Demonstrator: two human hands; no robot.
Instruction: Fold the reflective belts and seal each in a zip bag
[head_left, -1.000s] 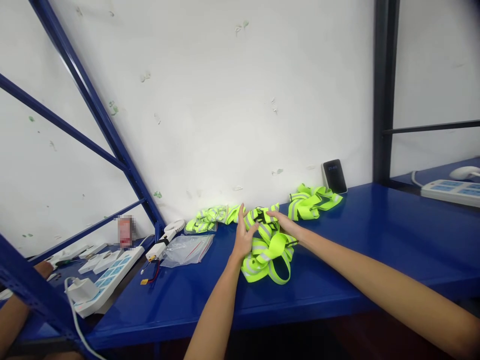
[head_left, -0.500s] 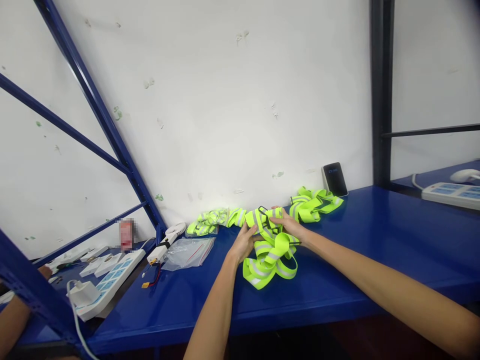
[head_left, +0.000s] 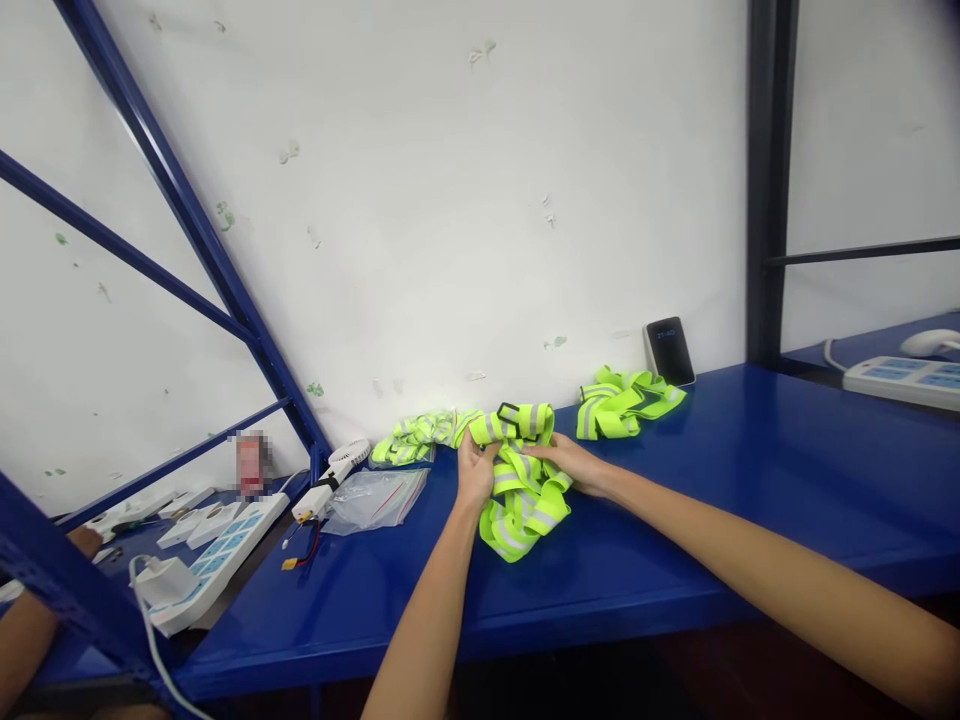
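Note:
Between my two hands is a bunched neon yellow reflective strap with silver stripes and a black buckle at its top. My left hand grips its left side, fingers closed round the folds. My right hand pinches it from the right, its fingertips partly hidden in the bands. Loops hang down onto the blue table. Behind my left hand lies a bagged bundle of the same yellow straps against the wall. Another loose yellow strap rests to the right, beyond my right hand.
A clear zip bag and a white handheld fan lie on the blue table at left. A dark-screened device leans on the wall. Beyond the blue frame post are a power strip and another person's arm.
My hands have shifted slightly left with the strap. Its hanging loops are gathered closer together, and my right hand has moved lower on the bundle.

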